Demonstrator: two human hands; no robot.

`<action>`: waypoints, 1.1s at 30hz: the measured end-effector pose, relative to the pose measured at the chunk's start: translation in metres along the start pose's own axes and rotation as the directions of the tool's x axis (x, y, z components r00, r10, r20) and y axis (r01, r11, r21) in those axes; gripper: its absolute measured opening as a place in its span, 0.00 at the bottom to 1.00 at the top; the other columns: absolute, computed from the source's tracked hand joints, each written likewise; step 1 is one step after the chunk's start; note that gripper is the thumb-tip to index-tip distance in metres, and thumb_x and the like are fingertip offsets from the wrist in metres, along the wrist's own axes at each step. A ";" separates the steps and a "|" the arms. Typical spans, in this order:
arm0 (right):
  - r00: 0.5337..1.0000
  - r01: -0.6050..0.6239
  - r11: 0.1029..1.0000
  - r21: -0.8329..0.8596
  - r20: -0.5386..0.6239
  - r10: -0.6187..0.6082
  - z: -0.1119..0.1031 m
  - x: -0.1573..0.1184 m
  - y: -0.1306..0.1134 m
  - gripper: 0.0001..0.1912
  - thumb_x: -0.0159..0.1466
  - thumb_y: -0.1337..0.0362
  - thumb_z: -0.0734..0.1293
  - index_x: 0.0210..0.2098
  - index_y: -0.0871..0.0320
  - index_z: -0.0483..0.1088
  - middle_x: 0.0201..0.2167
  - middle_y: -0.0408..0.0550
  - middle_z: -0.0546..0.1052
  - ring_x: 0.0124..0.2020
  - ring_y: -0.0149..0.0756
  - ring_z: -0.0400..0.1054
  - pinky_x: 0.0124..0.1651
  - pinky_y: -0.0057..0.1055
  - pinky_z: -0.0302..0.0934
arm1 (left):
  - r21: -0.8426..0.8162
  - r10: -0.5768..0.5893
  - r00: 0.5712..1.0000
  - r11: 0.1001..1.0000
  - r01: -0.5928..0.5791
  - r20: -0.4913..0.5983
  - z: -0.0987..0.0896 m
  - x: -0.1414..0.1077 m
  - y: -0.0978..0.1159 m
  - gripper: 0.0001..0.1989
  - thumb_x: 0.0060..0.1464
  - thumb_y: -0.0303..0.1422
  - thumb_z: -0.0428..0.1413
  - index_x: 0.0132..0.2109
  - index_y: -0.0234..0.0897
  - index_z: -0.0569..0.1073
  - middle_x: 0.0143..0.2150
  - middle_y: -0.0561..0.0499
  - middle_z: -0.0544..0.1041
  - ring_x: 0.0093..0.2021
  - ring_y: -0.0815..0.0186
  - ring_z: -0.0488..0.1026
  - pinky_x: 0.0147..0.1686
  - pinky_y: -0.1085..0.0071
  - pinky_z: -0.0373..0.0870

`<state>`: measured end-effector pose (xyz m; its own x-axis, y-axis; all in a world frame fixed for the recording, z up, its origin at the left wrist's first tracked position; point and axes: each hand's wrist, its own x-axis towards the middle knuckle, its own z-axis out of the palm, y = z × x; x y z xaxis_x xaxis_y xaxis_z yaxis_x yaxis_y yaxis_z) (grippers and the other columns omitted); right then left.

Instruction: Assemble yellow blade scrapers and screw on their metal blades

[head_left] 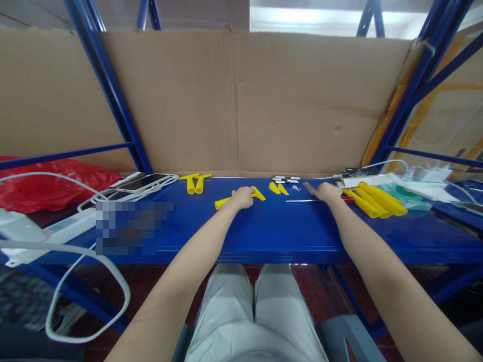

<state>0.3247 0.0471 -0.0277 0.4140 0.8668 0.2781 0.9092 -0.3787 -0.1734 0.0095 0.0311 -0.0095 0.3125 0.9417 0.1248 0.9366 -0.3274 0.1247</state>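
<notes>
My left hand (243,197) is closed around a yellow T-shaped plastic handle (222,202), whose wedge-shaped head shows past my fingers. To the right, my right hand (327,192) has its fingers closed on a flat metal blade (308,188) lying low over the blue table. Beneath that hand runs a screwdriver (302,201) with a thin shaft and red grip. Two flat yellow pieces (278,188) and some tiny screw-like bits (296,188) lie between my hands. Several yellow handles (377,201) are grouped right of my right hand.
Two yellow T-shaped pieces (196,184) stand at the back left of the blue table (256,231). Small black-and-white items (286,179) lie near the cardboard wall (302,100). White cables, a phone (145,182) and a red bag (56,183) crowd the left; papers (433,188) lie right.
</notes>
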 end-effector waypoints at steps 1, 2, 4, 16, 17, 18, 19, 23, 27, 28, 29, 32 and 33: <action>1.000 -0.001 1.000 0.004 -0.011 0.001 0.002 0.002 0.000 0.23 0.55 0.49 0.65 0.38 0.62 0.75 0.41 0.64 0.76 0.46 0.53 0.70 0.46 0.51 0.61 | -0.001 -0.001 1.000 1.000 0.001 0.000 0.000 0.000 0.000 0.23 0.54 0.29 0.50 0.58 0.46 0.67 0.61 0.48 0.67 0.59 0.54 0.64 0.54 0.55 0.61; 1.000 -0.002 1.000 0.009 -0.022 0.002 0.004 0.003 0.000 0.24 0.54 0.48 0.65 0.38 0.62 0.75 0.41 0.65 0.76 0.45 0.53 0.70 0.46 0.51 0.61 | -0.002 -0.002 1.000 1.000 0.002 0.000 -0.001 -0.001 0.001 0.23 0.54 0.29 0.50 0.58 0.46 0.67 0.61 0.48 0.67 0.59 0.54 0.64 0.54 0.55 0.61; 0.999 -0.010 1.000 0.023 -0.038 0.011 0.004 0.003 -0.002 0.25 0.54 0.46 0.65 0.37 0.63 0.75 0.40 0.65 0.76 0.45 0.54 0.70 0.47 0.52 0.60 | -0.006 -0.001 1.000 1.000 0.001 -0.001 -0.001 -0.001 0.001 0.23 0.54 0.29 0.50 0.58 0.46 0.67 0.61 0.49 0.67 0.59 0.54 0.64 0.54 0.55 0.61; 0.998 -0.063 0.972 0.228 -0.013 0.068 -0.026 -0.024 -0.021 0.13 0.56 0.65 0.62 0.39 0.60 0.73 0.45 0.62 0.75 0.50 0.53 0.68 0.48 0.49 0.62 | 0.000 0.031 0.999 1.000 -0.031 -0.038 -0.001 -0.001 -0.001 0.23 0.54 0.28 0.50 0.57 0.44 0.69 0.59 0.49 0.69 0.58 0.55 0.65 0.55 0.57 0.62; 0.997 -0.055 0.965 0.255 -0.033 0.065 -0.026 -0.024 -0.021 0.12 0.56 0.66 0.62 0.38 0.60 0.73 0.44 0.61 0.76 0.49 0.52 0.69 0.48 0.47 0.62 | -0.002 0.033 0.999 0.999 -0.033 -0.042 -0.001 -0.001 -0.001 0.22 0.54 0.28 0.50 0.57 0.43 0.69 0.59 0.48 0.69 0.58 0.56 0.65 0.55 0.58 0.62; 0.997 -0.045 0.957 0.286 -0.053 0.063 -0.026 -0.022 -0.021 0.11 0.56 0.67 0.62 0.36 0.60 0.73 0.42 0.60 0.76 0.48 0.51 0.69 0.47 0.46 0.62 | -0.002 0.035 0.998 0.999 -0.035 -0.046 -0.001 -0.001 -0.001 0.22 0.55 0.28 0.50 0.57 0.43 0.70 0.59 0.49 0.69 0.58 0.56 0.66 0.55 0.59 0.62; 0.996 -0.031 0.946 0.323 -0.073 0.058 -0.025 -0.021 -0.021 0.10 0.56 0.67 0.62 0.35 0.59 0.73 0.40 0.58 0.77 0.46 0.49 0.70 0.46 0.43 0.63 | 0.000 0.035 0.998 0.999 -0.035 -0.049 -0.002 -0.001 -0.001 0.22 0.55 0.28 0.50 0.56 0.43 0.70 0.59 0.49 0.70 0.58 0.57 0.66 0.55 0.61 0.62; 0.989 0.109 0.842 0.528 -0.141 -0.040 -0.017 -0.014 -0.026 0.05 0.54 0.65 0.63 0.26 0.59 0.69 0.29 0.51 0.76 0.34 0.39 0.69 0.38 0.33 0.62 | 0.004 0.035 0.998 0.999 -0.035 -0.057 -0.003 -0.003 0.001 0.21 0.55 0.28 0.51 0.55 0.45 0.71 0.58 0.51 0.71 0.57 0.59 0.67 0.54 0.64 0.63; 0.954 0.295 0.627 0.721 -0.184 -0.237 -0.011 -0.018 -0.041 0.08 0.53 0.61 0.65 0.21 0.59 0.67 0.22 0.44 0.72 0.27 0.32 0.64 0.34 0.29 0.59 | -0.018 0.043 0.997 0.999 -0.045 -0.064 -0.003 -0.003 0.002 0.21 0.54 0.27 0.51 0.55 0.43 0.71 0.57 0.49 0.71 0.56 0.58 0.68 0.53 0.64 0.64; 0.944 0.311 0.582 0.751 -0.175 -0.279 -0.010 -0.020 -0.045 0.09 0.52 0.60 0.66 0.21 0.59 0.67 0.21 0.43 0.71 0.27 0.31 0.64 0.34 0.29 0.59 | -0.025 0.043 0.997 0.999 -0.045 -0.068 -0.002 -0.003 0.002 0.21 0.54 0.26 0.51 0.55 0.43 0.71 0.57 0.49 0.72 0.56 0.58 0.68 0.53 0.64 0.64; 0.934 0.316 0.544 0.777 -0.155 -0.321 -0.011 -0.023 -0.050 0.10 0.51 0.59 0.67 0.22 0.59 0.67 0.21 0.43 0.71 0.27 0.31 0.63 0.34 0.29 0.59 | -0.032 0.045 0.996 0.998 -0.047 -0.072 -0.002 -0.002 0.002 0.21 0.54 0.26 0.52 0.55 0.43 0.72 0.56 0.49 0.72 0.56 0.59 0.68 0.53 0.65 0.64; 0.903 0.271 0.467 0.841 -0.053 -0.427 -0.017 -0.031 -0.065 0.11 0.50 0.58 0.70 0.23 0.59 0.68 0.23 0.42 0.71 0.28 0.30 0.63 0.33 0.28 0.58 | -0.056 0.063 0.995 0.996 -0.068 -0.078 -0.001 0.000 0.001 0.21 0.53 0.26 0.53 0.55 0.41 0.72 0.56 0.48 0.72 0.56 0.60 0.69 0.54 0.68 0.63; 0.897 0.238 0.456 0.858 -0.013 -0.443 -0.020 -0.033 -0.070 0.10 0.50 0.59 0.70 0.23 0.59 0.68 0.24 0.43 0.72 0.28 0.30 0.63 0.33 0.27 0.58 | -0.063 0.073 0.994 0.995 -0.078 -0.079 0.000 0.000 0.001 0.21 0.53 0.26 0.53 0.55 0.40 0.72 0.56 0.48 0.72 0.56 0.60 0.68 0.54 0.69 0.63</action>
<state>0.2481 0.0382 -0.0057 -0.0308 0.9404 0.3388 0.4740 0.3121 -0.8233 0.0102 0.0311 -0.0092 0.3664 0.9063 0.2105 0.8978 -0.4038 0.1759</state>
